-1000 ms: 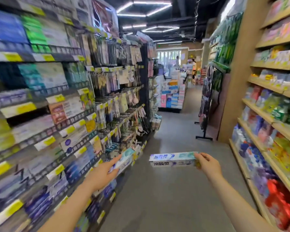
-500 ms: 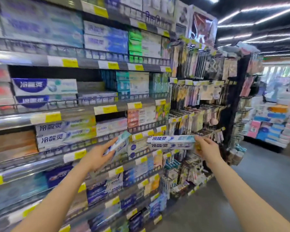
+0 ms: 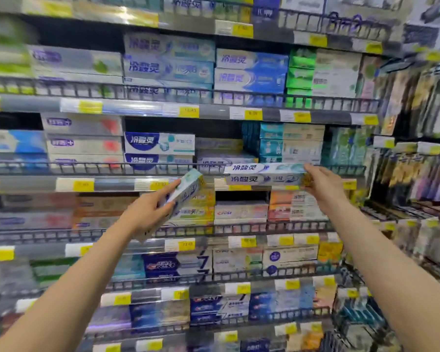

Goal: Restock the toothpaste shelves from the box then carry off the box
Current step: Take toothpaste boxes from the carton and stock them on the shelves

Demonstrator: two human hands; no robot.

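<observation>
Both my hands are raised before the toothpaste shelves (image 3: 142, 185), each gripping one carton. Right hand (image 3: 321, 185) pinches the end of a level white-and-blue carton (image 3: 263, 174) at the wire rail (image 3: 87, 167); left hand (image 3: 148, 212) wraps a tilted carton (image 3: 188, 188). Restocking is underway, I judge; next, lift the level carton over the rail. No box in view.

Legible print on the toothpaste cartons and shelf

The carton in your right hand (image 3: 320, 185) reads 冷酸灵 (image 3: 245, 167) on two faces; the same brand stands on stacked shelf cartons (image 3: 159, 143) behind the rail. One lower carton (image 3: 240, 212) reads "Crest". Yellow price tags (image 3: 188, 112) are too blurred to read.
</observation>
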